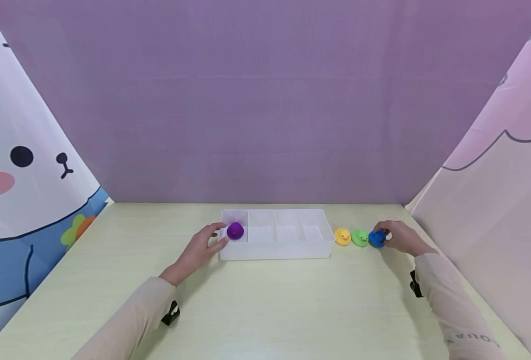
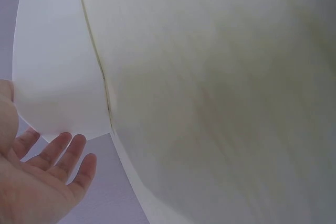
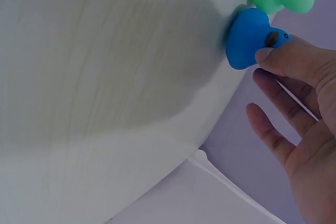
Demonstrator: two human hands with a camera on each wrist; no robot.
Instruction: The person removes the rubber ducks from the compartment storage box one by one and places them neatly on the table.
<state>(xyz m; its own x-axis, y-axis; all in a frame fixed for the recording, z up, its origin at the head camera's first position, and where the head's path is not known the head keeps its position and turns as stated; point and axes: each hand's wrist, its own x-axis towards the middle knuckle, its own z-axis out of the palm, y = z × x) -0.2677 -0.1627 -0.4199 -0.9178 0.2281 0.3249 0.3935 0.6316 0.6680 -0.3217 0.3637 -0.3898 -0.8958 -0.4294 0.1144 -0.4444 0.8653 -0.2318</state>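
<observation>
A white divided box [image 1: 274, 251] stands near the back of the table, with a purple toy duck [image 1: 235, 231] in its leftmost compartment. My left hand [image 1: 200, 250] is at the box's left end, thumb by the front corner and fingers spread; the left wrist view shows those fingers [image 2: 83, 171] loosely bent beside the box wall. Right of the box, a blue rubber duck [image 3: 247, 40] is between the thumb and forefinger of my right hand [image 1: 402, 237], which pinches it. Beside it sit a green rubber duck [image 1: 360, 238] and a yellow rubber duck [image 1: 342, 236], in a row.
The pale wooden table [image 1: 265, 310] runs back to a purple cloth backdrop [image 1: 265, 110]. Printed cloth panels flank it: a white and blue cartoon one [image 1: 35, 210] on the left, a pink and cream one [image 1: 486, 210] close beyond my right arm. Both wrists carry small black devices.
</observation>
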